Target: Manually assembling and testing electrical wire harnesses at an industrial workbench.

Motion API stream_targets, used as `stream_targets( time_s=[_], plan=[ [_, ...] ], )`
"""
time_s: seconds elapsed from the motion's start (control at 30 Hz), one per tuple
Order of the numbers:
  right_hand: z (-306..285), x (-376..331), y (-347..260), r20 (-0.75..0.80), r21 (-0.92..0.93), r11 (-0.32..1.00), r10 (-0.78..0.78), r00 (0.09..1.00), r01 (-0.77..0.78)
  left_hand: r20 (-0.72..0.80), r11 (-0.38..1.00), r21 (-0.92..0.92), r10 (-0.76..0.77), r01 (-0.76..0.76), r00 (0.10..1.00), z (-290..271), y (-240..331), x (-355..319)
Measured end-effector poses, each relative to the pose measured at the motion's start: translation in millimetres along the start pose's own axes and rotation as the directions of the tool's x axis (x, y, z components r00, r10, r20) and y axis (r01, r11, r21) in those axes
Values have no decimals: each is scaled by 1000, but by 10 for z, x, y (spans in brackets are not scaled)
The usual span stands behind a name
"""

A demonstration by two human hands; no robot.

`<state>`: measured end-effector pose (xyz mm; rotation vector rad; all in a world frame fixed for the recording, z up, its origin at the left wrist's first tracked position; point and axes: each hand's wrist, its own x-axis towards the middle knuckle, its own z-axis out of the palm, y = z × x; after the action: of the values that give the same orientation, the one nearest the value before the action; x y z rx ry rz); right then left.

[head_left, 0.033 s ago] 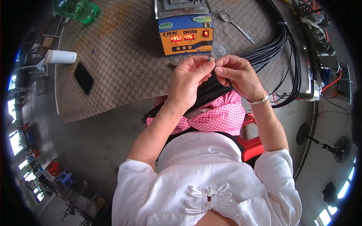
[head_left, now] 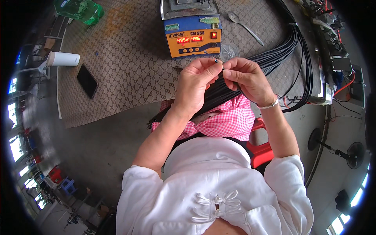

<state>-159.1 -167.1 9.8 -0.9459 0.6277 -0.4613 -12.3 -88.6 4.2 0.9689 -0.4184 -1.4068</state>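
Observation:
Both of my hands meet in front of the machine, raised above the near table edge. My left hand (head_left: 194,82) is closed in a pinch of thumb and index finger. Tiny dark and blue wire ends (head_left: 216,61) poke out at its fingertips. Right beside it, my right hand (head_left: 247,77) pinches what looks like a thin black cable, mostly hidden by the fingers. Below the hands a thick bundle of black cables (head_left: 274,56) runs from my lap across the table to the right. Pink checked cloth (head_left: 227,121) covers my lap under the bundle.
A blue and orange soldering pot (head_left: 194,39) with a lit red display stands ahead. A spoon (head_left: 246,28) and a clear round dish (head_left: 229,51) lie to its right. Leftward are a phone (head_left: 87,80), a white cup (head_left: 64,59) and a green bottle (head_left: 80,11).

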Motion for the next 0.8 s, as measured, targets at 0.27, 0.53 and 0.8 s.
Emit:
stream_targets(
  time_s=[0.27, 0.53, 0.8],
  plan=[
    [-28, 4, -36, 32, -7, 996, 86, 996, -86, 35, 991, -135, 15, -11, 999, 16, 24, 16],
    [20, 213, -262, -64, -213, 973, -110, 992, 94, 13, 988, -148, -38, 40, 999, -66, 51, 13],
    [175, 734, -789, -69, -894, 428, -426, 902, 134, -34, 978, -169, -130, 122, 991, -294, -71, -74]
  ],
)
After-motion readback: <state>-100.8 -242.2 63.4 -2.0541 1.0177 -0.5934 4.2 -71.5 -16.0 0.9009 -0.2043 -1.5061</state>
